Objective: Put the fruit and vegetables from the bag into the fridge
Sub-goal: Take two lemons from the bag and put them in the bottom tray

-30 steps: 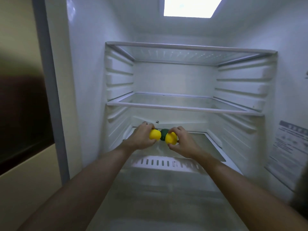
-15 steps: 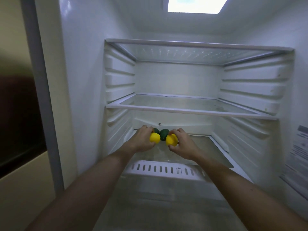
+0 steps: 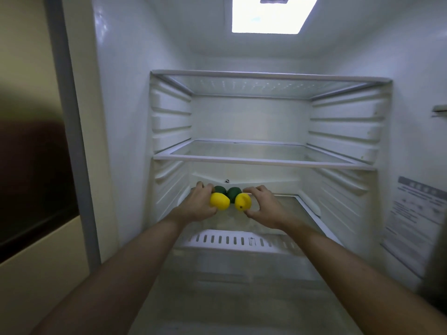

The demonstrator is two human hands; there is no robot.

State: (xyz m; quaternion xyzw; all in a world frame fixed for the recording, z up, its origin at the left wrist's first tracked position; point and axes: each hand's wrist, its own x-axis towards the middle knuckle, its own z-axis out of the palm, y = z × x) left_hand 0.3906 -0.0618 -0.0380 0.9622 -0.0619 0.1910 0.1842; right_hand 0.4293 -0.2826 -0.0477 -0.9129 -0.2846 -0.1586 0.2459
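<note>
Fruit cluster, four pieces, lying on or just over the lowest clear glass shelf (image 3: pixel 286 210) of the white fridge interior, toward its back left. Front row: left glossy yellow oval lemon (image 3: pixel 219 201) and right glossy yellow oval lemon (image 3: pixel 242 201), near one another but apart. Back row, at 12 o'clock of the lemons: left dark green round fruit (image 3: pixel 220 189) and right dark green round fruit (image 3: pixel 232 194), side by side and seemingly touching. Left grip (image 3: pixel 197 205), a bare hand at 9 o'clock of the cluster, has its fingers curled round the left lemon. Right grip (image 3: pixel 263 209), a bare hand at 3 o'clock, holds the right lemon between thumb below and fingers above. Whether the lemons already bear on the glass cannot be told. Handling, as judged: the pieces look light, firm, smooth-skinned and rounded, so liable to roll on bare glass. Best taken round the widest middle, laid on the long side and let go only once steady; not fragile. At 12 o'clock above: middle glass shelf (image 3: pixel 266 161), upper glass shelf (image 3: pixel 266 77), lit ceiling lamp (image 3: pixel 273 15). At 6 o'clock: white slotted vent strip (image 3: pixel 242 240). Far at 3 o'clock: grey printed label (image 3: pixel 416 213).
</note>
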